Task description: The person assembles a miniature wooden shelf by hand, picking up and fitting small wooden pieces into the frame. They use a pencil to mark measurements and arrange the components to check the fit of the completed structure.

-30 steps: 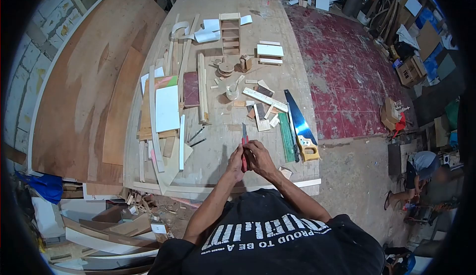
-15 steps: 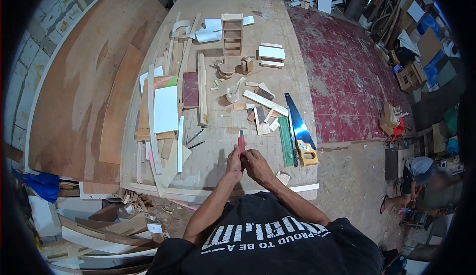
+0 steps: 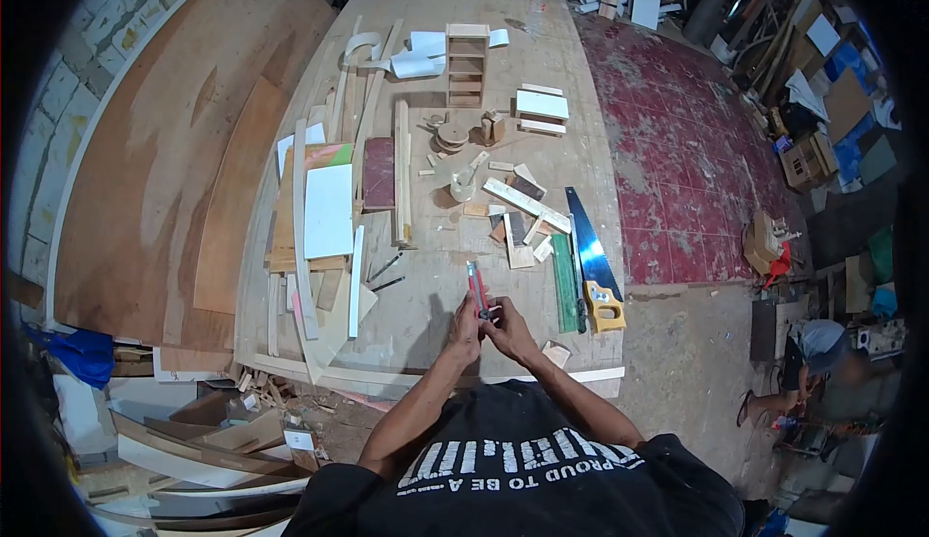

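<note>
Left hand (image 3: 465,332) clasps a red knife (image 3: 476,282) above the bench (image 3: 440,252) as the right hand (image 3: 511,333) pinches its near end, cutting nothing, with a shelf (image 3: 467,30) assembled beyond and offcuts (image 3: 519,245) loose.

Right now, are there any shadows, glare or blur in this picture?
Head view: wide-angle bending curves the table, with black corners; bluish glare on the saw blade; a soft shadow left of the left hand; a blurred patch over the head of the co-worker at right; fine detail on the red tool is too small to judge.
</note>
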Demonstrator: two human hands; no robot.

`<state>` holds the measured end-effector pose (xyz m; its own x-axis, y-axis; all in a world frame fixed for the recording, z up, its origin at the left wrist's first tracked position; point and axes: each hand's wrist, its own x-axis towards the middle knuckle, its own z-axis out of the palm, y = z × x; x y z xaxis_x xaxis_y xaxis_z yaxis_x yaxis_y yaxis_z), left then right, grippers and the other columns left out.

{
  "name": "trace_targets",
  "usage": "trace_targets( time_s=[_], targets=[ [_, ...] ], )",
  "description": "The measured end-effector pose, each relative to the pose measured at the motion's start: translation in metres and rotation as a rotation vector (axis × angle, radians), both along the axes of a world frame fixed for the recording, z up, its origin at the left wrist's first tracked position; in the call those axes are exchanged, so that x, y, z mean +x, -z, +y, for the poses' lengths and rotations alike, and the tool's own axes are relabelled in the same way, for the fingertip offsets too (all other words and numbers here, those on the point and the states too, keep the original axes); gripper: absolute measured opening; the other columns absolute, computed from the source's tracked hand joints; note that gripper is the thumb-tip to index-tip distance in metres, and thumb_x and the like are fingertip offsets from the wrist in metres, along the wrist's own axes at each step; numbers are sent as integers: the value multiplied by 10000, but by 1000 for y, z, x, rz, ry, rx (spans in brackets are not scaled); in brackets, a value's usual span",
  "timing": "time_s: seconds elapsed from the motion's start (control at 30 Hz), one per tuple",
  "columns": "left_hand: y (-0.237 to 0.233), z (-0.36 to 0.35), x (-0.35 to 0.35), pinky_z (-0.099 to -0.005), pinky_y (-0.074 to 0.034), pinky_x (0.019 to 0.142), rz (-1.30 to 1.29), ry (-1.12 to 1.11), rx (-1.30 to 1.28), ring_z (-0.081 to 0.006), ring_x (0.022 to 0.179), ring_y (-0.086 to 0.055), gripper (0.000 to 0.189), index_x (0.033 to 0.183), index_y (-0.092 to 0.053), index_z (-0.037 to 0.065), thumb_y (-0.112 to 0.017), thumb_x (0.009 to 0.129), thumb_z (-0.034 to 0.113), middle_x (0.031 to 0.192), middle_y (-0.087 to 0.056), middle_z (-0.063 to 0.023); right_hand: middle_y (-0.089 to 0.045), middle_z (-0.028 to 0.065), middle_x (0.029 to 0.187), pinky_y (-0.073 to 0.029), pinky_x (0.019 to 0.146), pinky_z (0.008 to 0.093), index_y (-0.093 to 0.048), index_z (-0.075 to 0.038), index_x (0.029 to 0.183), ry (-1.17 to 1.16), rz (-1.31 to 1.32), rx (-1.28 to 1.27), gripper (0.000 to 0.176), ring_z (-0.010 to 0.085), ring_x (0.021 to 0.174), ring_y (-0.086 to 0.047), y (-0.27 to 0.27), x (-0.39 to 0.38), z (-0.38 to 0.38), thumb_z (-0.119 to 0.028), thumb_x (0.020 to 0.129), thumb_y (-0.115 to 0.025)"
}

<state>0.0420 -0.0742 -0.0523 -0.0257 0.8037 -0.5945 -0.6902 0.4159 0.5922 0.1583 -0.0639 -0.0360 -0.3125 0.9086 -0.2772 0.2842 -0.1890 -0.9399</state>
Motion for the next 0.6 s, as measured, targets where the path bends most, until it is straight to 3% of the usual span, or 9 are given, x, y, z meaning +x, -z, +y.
trace_targets(
  time_s=[0.1, 0.13, 0.17, 0.23, 0.3, 0.4, 0.43, 0.5, 0.6],
  targets=[
    [27, 2, -22, -360, -490, 849, 69, 191, -103, -195, 884, -600, 546, 1279, -567, 107, -415, 1000, 551, 1017, -626, -60, -671, 125, 909, -521, 714, 320, -574, 58, 1101, -70, 168, -183, 276, 181, 761, -652, 28, 4, 9, -90, 888, -669],
    [35, 3, -23, -409, -462, 936, 255, 50, -90, -275, 1027, -599, 506, 1279, -562, 77, -527, 973, 479, 1073, -642, -110, -682, 113, 858, -527, 693, 318, -597, 61, 1067, -62, 200, -203, 295, 169, 744, -660, 30, 6, 11, -146, 877, -688],
    [48, 5, -36, -409, -462, 936, 254, 30, -98, -275, 1027, -599, 506, 1279, -562, 77, -527, 973, 479, 1073, -642, -110, -682, 102, 805, -520, 694, 310, -614, 55, 1025, -60, 107, -219, 245, 163, 737, -657, 31, 7, 16, -132, 877, -672],
    [96, 3, -78, -414, -452, 960, 1298, 279, 70, -301, 1159, -559, 464, 1288, -565, 41, -659, 911, 296, 1180, -621, -175, -682, 101, 775, -514, 684, 303, -626, 50, 993, -87, 35, -168, 220, 160, 726, -655, 49, 10, 25, -131, 875, -667],
    [69, 3, -110, -427, -390, 1060, 1520, 400, -43, -363, 1300, -444, 535, 1332, -507, -12, -680, 846, 128, 1343, -507, -227, -687, 111, 773, -509, 651, 300, -625, 57, 987, -85, -31, -158, 210, 156, 691, -646, 51, 5, 37, -112, 870, -667],
    [61, 10, -147, -458, -364, 1089, 1701, 395, -61, -400, 1346, -356, 577, 1316, -470, -81, -669, 790, 45, 1444, -371, -270, -681, 109, 757, -505, 618, 297, -623, 62, 996, -102, -42, -197, 205, 152, 667, -637, 73, -9, 62, -94, 870, -659],
    [65, 12, -157, -458, -364, 1089, 1702, 387, -65, -400, 1346, -356, 577, 1316, -470, -81, -669, 790, 45, 1444, -371, -270, -680, 111, 755, -501, 601, 297, -626, 64, 992, -96, -26, -222, 198, 151, 659, -635, 77, -15, 71, -90, 870, -656],
    [68, 19, -173, -447, -335, 1121, 2033, 492, -49, -405, 1341, -357, 615, 1343, -441, -69, -654, 769, -9, 1441, -369, -245, -680, 113, 753, -498, 584, 298, -629, 66, 987, -99, -12, -242, 192, 150, 652, -634, 84, -29, 92, -85, 870, -653],
    [68, 25, -182, -429, -339, 1123, 2014, 584, -33, -374, 1332, -371, 636, 1360, -431, -53, -637, 758, -42, 1411, -390, -212, -652, 76, 722, -472, 549, 298, -645, 57, 914, -63, -77, -185, 135, 136, 607, -586, 102, -54, 118, -69, 869, -663]
  ],
)
